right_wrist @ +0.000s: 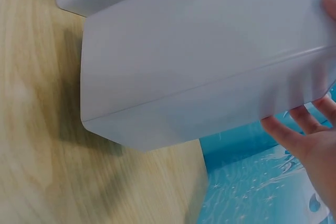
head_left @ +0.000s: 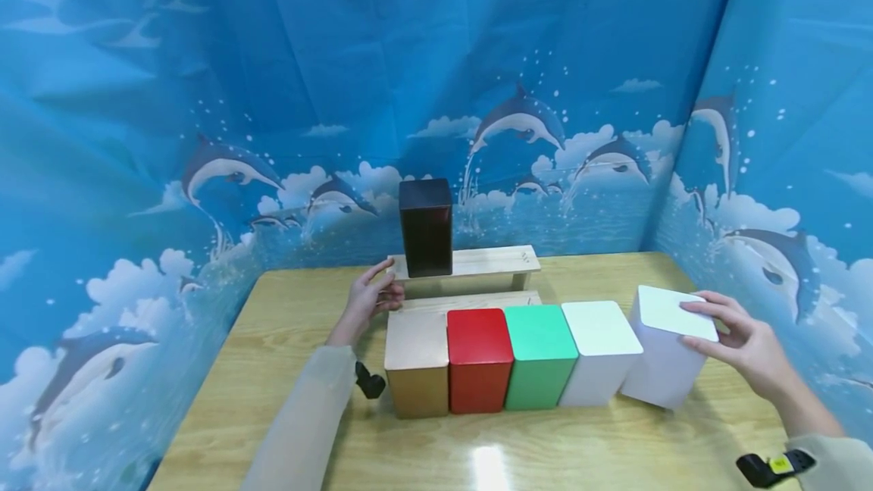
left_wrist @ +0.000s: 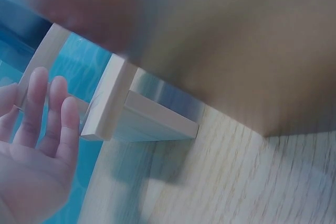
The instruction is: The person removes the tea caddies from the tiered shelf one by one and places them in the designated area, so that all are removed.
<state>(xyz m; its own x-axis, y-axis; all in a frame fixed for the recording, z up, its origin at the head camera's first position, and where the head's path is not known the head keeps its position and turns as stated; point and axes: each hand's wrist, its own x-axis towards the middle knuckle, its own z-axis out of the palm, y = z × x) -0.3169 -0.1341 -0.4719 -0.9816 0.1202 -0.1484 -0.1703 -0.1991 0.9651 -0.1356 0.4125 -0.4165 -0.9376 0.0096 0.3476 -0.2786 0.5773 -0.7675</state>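
My right hand [head_left: 740,339] grips a tall white box [head_left: 661,354] near its top, thumb on the near side and fingers at the far side. The box leans, and its lower end is close over the table in the right wrist view. My left hand [head_left: 371,298] is at the left end of a two-step wooden stand [head_left: 487,260], fingertips right at the upper plank; in the left wrist view its fingers [left_wrist: 37,103] are fairly straight. A black box [head_left: 426,229] stands upright on that upper plank. The blurred brown face of the gold box [left_wrist: 252,61] fills much of the left wrist view.
In front of the stand, a gold box [head_left: 417,362], a red box [head_left: 480,362], a green box [head_left: 540,358] and another white box [head_left: 600,351] stand side by side on the wooden table [head_left: 273,362]. A blue dolphin-print curtain [head_left: 341,97] hangs behind and at both sides.
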